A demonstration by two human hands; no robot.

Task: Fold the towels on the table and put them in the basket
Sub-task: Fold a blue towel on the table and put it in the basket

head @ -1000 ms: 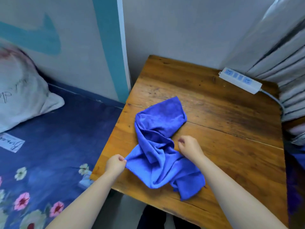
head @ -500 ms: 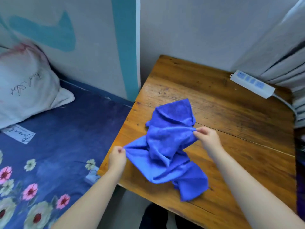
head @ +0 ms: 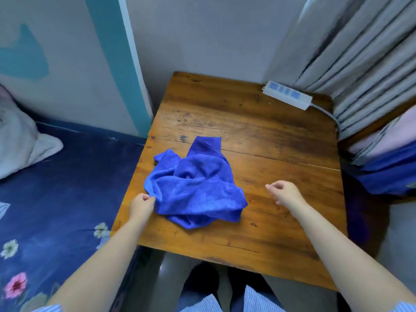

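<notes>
I see one blue towel (head: 195, 183) lying crumpled in a loose heap on the wooden table (head: 258, 136), toward the table's left edge and nearer the front than the back. My left hand (head: 141, 204) is closed, pinching the towel's near-left edge between thumb and fingers right at the table's left side. My right hand (head: 284, 192) is off the cloth, hovering over bare wood well to the right of the towel, its fingers loosely curled and holding nothing. At the far right corner of the table a white power strip (head: 287, 97) lies flat, its cord (head: 326, 112) running off toward the grey curtain (head: 360, 52). Left of the table is a bed with a dark blue flowered sheet (head: 56, 199) and a white pillow (head: 20, 140) against the wall. At the right edge of the view I can make out a stack of folded pink and blue cloth (head: 387, 163), but I cannot tell what it rests in.
</notes>
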